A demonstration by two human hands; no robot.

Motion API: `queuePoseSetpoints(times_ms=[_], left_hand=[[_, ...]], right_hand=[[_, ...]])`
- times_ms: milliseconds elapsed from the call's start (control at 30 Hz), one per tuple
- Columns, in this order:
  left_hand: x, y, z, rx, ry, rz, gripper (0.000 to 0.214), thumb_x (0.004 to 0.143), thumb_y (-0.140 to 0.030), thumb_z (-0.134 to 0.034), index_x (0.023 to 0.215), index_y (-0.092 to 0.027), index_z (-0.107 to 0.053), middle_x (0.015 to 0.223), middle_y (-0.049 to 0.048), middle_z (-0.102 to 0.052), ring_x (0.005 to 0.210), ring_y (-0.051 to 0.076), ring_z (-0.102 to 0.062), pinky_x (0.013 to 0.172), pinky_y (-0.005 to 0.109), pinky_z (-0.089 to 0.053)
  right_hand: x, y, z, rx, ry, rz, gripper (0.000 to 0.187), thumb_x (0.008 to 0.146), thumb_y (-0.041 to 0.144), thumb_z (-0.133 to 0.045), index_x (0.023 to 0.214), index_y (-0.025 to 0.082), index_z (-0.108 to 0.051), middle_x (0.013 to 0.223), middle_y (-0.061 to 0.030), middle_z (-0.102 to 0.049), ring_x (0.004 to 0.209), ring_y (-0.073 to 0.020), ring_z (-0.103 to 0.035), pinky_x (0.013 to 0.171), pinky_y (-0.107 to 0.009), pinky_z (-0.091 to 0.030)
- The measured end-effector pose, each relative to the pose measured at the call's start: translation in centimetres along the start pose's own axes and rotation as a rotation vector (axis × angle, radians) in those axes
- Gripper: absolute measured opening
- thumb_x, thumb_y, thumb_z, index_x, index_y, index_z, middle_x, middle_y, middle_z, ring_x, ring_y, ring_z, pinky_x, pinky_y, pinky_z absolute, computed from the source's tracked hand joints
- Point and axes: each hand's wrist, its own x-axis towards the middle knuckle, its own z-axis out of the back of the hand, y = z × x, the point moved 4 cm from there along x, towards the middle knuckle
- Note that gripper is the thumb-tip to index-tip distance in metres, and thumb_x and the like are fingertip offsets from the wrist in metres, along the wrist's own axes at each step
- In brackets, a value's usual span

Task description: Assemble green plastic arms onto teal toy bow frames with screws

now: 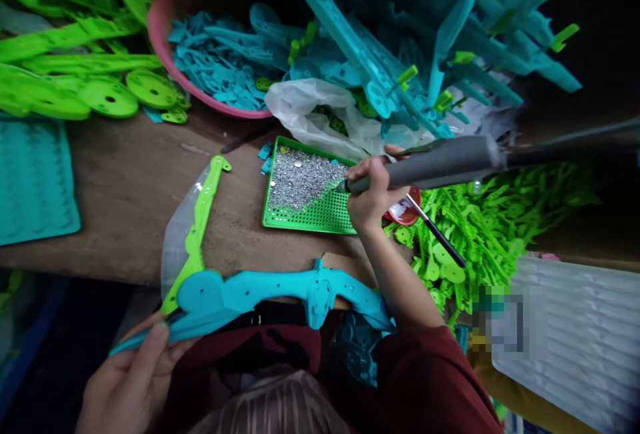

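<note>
My left hand (133, 374) is closed around the left end of a long curved blue plastic toy part (270, 287), which spans the front of the bench. A green plastic arm with a clear blade-like panel (183, 237) sticks up from its left end. My right hand (375, 197) grips a grey power screwdriver (435, 162), a cable trailing off to the right. Its tip points left, over a green perforated tray (313, 222) holding a heap of small silver screws (303, 184). Whether a screw sits on the tip I cannot tell.
A pink basin (160, 41) of small blue parts stands behind, beside a plastic bag (305, 104). Green parts (110, 97) pile up at left and right, blue ones at the back. A black-handled tool (445, 241) lies on the right pile, near a red basket (413, 211).
</note>
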Motion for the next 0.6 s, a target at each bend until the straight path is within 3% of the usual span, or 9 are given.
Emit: queuePoseSetpoints(times_ms=[100,167,267,367,467,600], left_hand=[[-0.3,-0.3,-0.5,-0.164,-0.036,0.004,0.071,0.048,-0.058,-0.095,0.104,-0.025,-0.066,0.091,0.004,-0.08,0.098,0.036,-0.075,0.087,0.05,-0.065],[-0.3,-0.7,-0.9,-0.22,-0.042,-0.077,0.068,0.043,-0.054,-0.098,0.095,-0.022,-0.067,0.092,0.0032,-0.08,0.094,0.033,-0.076,0.088,0.048,-0.064],[0.1,-0.9,-1.2,-0.265,0.015,-0.148,0.059,0.049,-0.051,-0.097,0.092,-0.021,-0.069,0.092,0.0034,-0.08,0.091,0.03,-0.076,0.087,0.045,-0.065],[0.6,-0.3,-0.9,-0.25,0.106,-0.16,0.049,0.064,-0.049,-0.091,0.1,-0.021,-0.072,0.099,0.0054,-0.079,0.094,0.029,-0.076,0.086,0.043,-0.065],[0.9,0.4,-0.4,-0.209,0.142,-0.171,0.047,0.072,-0.047,-0.086,0.108,-0.022,-0.072,0.104,0.0059,-0.079,0.096,0.028,-0.075,0.085,0.038,-0.065],[1.0,0.7,-0.1,-0.185,0.13,-0.15,0.052,0.07,-0.049,-0.087,0.11,-0.022,-0.071,0.107,0.0056,-0.078,0.098,0.029,-0.075,0.085,0.037,-0.065]], right_hand=[[-3.1,4.2,-1.3,0.05,0.089,0.005,0.023,0.085,0.036,-0.058,0.105,0.029,-0.05,0.057,0.0102,-0.038,0.043,-0.0103,-0.044,0.046,-0.026,-0.045],[-6.5,6.8,-2.5,0.133,0.294,-0.046,0.026,0.089,0.039,-0.056,0.113,0.032,-0.049,0.056,0.0102,-0.038,0.042,-0.0114,-0.044,0.043,-0.026,-0.044],[-11.7,8.9,-3.6,0.199,0.565,-0.097,0.039,0.092,0.04,-0.057,0.128,0.037,-0.042,0.058,0.0101,-0.046,0.043,-0.0139,-0.049,0.044,-0.029,-0.049],[-14.8,8.7,-3.9,0.166,0.692,-0.084,0.05,0.09,0.041,-0.06,0.135,0.04,-0.036,0.059,0.0099,-0.051,0.045,-0.016,-0.052,0.046,-0.032,-0.053],[-16.3,7.6,-4.6,0.133,0.713,-0.067,0.049,0.09,0.043,-0.062,0.133,0.039,-0.039,0.06,0.0095,-0.053,0.043,-0.0154,-0.052,0.043,-0.032,-0.051],[-17.9,6.9,-5.6,0.193,0.501,-0.078,0.023,0.09,0.033,-0.064,0.11,0.036,-0.052,0.058,0.0091,-0.051,0.039,-0.0126,-0.046,0.036,-0.027,-0.043]])
